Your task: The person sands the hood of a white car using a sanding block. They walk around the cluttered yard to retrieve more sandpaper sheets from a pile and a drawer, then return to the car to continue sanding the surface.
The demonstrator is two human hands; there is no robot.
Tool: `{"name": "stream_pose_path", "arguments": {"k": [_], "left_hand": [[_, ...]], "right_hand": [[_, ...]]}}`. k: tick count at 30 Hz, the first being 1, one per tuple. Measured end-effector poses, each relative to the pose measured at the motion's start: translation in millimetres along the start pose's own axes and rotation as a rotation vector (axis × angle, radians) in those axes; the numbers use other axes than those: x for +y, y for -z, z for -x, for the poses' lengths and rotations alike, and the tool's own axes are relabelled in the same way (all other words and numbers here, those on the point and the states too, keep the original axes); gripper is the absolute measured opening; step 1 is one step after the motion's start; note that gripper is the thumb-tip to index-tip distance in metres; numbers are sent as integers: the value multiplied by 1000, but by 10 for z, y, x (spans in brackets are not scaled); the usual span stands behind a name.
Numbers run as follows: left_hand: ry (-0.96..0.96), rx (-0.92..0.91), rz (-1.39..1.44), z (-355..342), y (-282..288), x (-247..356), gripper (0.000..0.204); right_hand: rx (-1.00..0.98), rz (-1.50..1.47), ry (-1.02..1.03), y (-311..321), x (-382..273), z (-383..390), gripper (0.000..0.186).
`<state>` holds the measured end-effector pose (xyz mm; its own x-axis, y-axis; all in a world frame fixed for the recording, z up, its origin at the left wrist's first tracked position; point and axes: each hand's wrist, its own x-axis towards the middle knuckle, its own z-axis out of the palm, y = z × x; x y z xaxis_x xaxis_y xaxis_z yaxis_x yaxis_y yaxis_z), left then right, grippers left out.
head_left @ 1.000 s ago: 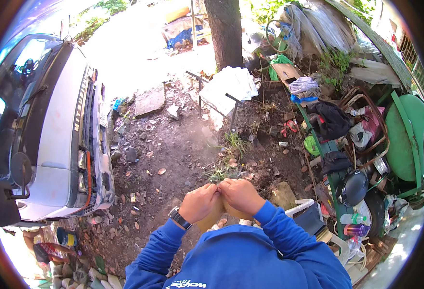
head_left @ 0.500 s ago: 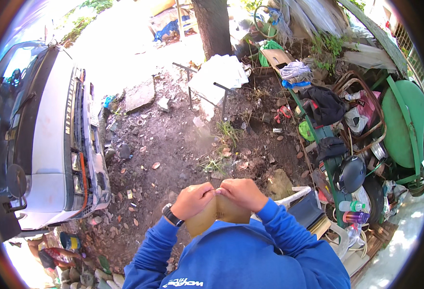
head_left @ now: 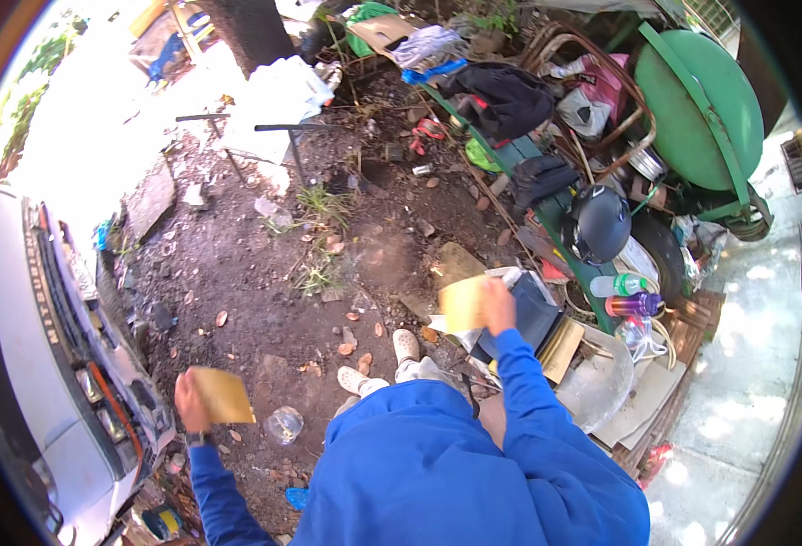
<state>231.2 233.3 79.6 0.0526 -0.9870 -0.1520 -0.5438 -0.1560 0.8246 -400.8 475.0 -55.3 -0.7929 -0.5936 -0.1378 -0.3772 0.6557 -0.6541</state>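
Arms flung wide here, hands well apart: out on the left, the left hand (head_left: 192,405) pinches one tan sheet (head_left: 225,396) beside the white truck (head_left: 14,337), with a clear plastic cup (head_left: 284,425) on the ground just to its right. Across on the right, the right hand (head_left: 497,308) clamps a second tan sheet (head_left: 461,306)! Farther right sits a black helmet (head_left: 601,223), a purple bottle (head_left: 633,305) nearer.
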Motion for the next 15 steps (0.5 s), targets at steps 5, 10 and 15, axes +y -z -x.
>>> {"name": "stream_pose_path", "arguments": {"k": [5,10,15], "left_hand": [[300,45,402,729,-140,-469,18],[420,-208,462,1138,-1267,214,14],[387,-294,748,1259,-1588,763,20]], "right_hand": [[279,218,-188,824,1176,134,15],[-340,477,-130,644,1759,354,22],[-719,-57,-27,-363,38,379,40]]}}
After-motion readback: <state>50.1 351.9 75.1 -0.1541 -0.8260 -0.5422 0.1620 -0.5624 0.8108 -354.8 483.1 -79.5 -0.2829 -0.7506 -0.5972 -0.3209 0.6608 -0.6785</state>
